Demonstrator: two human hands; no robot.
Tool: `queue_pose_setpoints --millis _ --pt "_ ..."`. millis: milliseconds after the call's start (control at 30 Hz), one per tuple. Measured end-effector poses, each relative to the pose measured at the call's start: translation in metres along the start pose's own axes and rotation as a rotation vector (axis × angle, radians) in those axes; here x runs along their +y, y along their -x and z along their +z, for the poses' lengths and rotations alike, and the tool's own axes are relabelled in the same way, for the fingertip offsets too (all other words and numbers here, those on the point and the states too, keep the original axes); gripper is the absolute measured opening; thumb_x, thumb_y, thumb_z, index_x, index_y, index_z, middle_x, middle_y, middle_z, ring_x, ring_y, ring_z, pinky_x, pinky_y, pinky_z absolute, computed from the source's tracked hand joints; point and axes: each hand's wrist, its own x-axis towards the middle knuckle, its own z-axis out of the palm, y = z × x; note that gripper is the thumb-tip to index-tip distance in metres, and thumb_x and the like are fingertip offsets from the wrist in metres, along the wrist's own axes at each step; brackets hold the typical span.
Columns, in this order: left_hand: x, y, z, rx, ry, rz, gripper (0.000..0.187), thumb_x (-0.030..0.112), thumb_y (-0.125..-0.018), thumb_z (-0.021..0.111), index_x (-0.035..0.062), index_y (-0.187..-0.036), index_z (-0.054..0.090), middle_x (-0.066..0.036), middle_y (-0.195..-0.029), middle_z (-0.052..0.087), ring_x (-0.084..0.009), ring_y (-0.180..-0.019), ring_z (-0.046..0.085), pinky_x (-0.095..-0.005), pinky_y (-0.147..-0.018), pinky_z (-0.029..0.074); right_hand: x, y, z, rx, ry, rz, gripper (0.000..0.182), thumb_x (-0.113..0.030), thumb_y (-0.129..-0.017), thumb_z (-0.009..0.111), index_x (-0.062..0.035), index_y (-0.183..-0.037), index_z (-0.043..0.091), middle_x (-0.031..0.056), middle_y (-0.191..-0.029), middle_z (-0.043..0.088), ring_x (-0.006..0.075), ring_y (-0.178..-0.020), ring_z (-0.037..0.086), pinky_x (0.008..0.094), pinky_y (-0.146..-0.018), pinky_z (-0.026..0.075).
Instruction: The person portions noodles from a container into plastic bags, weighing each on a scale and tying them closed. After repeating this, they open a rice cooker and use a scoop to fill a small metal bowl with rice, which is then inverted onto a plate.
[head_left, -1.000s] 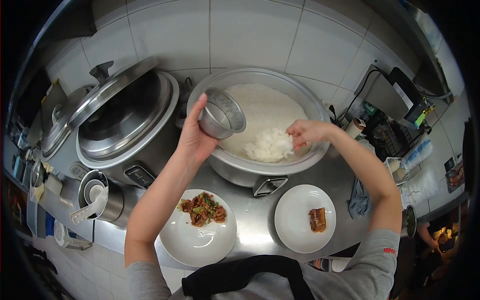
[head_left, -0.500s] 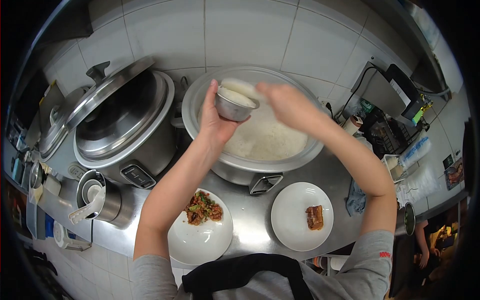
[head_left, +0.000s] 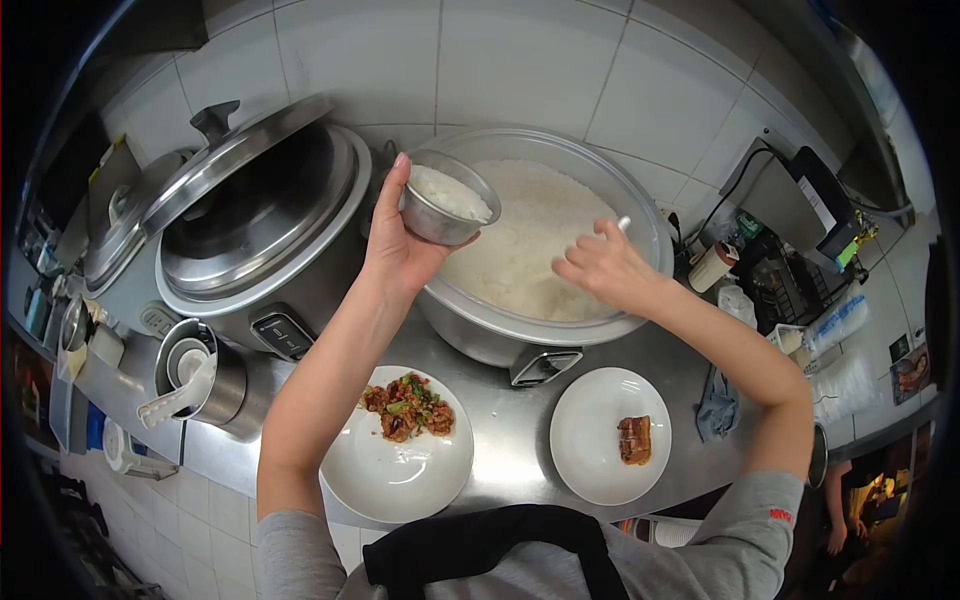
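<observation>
A round metal bowl [head_left: 440,225] with white rice [head_left: 450,193] in it rests in my left hand [head_left: 405,245], tilted above the left rim of a large rice cooker [head_left: 480,325]. My right hand [head_left: 612,268] is closed round the white handle of a utensil [head_left: 624,223] over the cooker's right side; the utensil's lower end cannot be made out. Rice [head_left: 530,225] fills much of the cooker. Nearer me, a white plate [head_left: 400,480] carries saucy chopped food [head_left: 408,408]. Another white plate [head_left: 585,440] holds a brown piece of food [head_left: 634,440].
A second cooker [head_left: 235,320] with a tilted lid [head_left: 240,160] stands at left. Before it, a metal pot [head_left: 228,385] holds a white utensil [head_left: 180,400]. A blue cloth [head_left: 717,408] and a black rack [head_left: 790,275] lie right. Part of another person [head_left: 838,505] shows lower right.
My right hand has moved away from the bowl, down and right over the rice. The bowl in my left hand now shows less rice, below its rim. The view has shifted slightly.
</observation>
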Motion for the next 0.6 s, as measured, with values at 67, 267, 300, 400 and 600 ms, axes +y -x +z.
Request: queue_pose_setpoints --millis 67,267,300,400,600 --pt "0.004 0.004 -0.001 0.005 -0.011 0.008 0.088 0.052 -0.071 0.066 0.0078 -0.134 0.023 -0.014 -0.136 0.03 -0.0324 -0.127 0.029 -0.0572 -0.102 0.018 0.01 0.007 -0.007 -0.022 0.004 -0.033 0.02 -0.004 -0.072 0.054 -0.0109 -0.09 0.058 0.0036 -0.07 0.054 0.0199 -0.071 0.054 0.0409 -0.081 0.033" --pt "0.003 0.004 -0.006 -0.036 -0.012 0.002 0.087 0.052 -0.072 0.065 0.0073 -0.134 0.024 -0.015 -0.137 0.029 -0.0328 -0.127 0.028 -0.0574 -0.102 0.017 0.048 0.008 0.047 -0.056 -0.199 0.609 0.036 -0.006 -0.079 0.055 -0.0152 -0.113 0.058 0.0073 -0.072 0.06 0.0216 -0.072 0.057 0.0373 -0.078 0.031" --pt "0.003 0.003 -0.005 -0.036 -0.02 0.003 0.087 0.052 -0.072 0.065 0.0071 -0.134 0.024 -0.015 -0.137 0.03 -0.033 -0.127 0.029 -0.0576 -0.102 0.017 0.048 0.005 0.053 -0.064 -0.213 0.653 0.039 -0.005 -0.08 0.055 -0.016 -0.117 0.057 0.0086 -0.072 0.061 0.0218 -0.071 0.057 0.0362 -0.076 0.03" --pt "0.001 0.004 -0.006 -0.003 -0.023 -0.01 0.087 0.052 -0.072 0.066 0.0067 -0.134 0.025 -0.015 -0.136 0.03 -0.0333 -0.127 0.029 -0.0582 -0.102 0.016 0.04 0.001 0.042 -0.2 -0.335 0.506 0.038 -0.005 -0.079 0.056 -0.0183 -0.115 0.059 0.0084 -0.074 0.062 0.0213 -0.072 0.057 0.0356 -0.078 0.029" --pt "-0.003 0.001 -0.006 0.013 -0.03 -0.021 0.081 0.054 -0.073 0.063 0.0093 -0.132 0.032 -0.013 -0.136 0.034 -0.0325 -0.126 0.032 -0.0592 -0.101 0.019 0.016 0.014 0.01 -0.276 -0.599 0.403 0.038 -0.005 -0.078 0.056 -0.0151 -0.114 0.059 0.0087 -0.078 0.063 0.0226 -0.071 0.056 0.0346 -0.08 0.026"
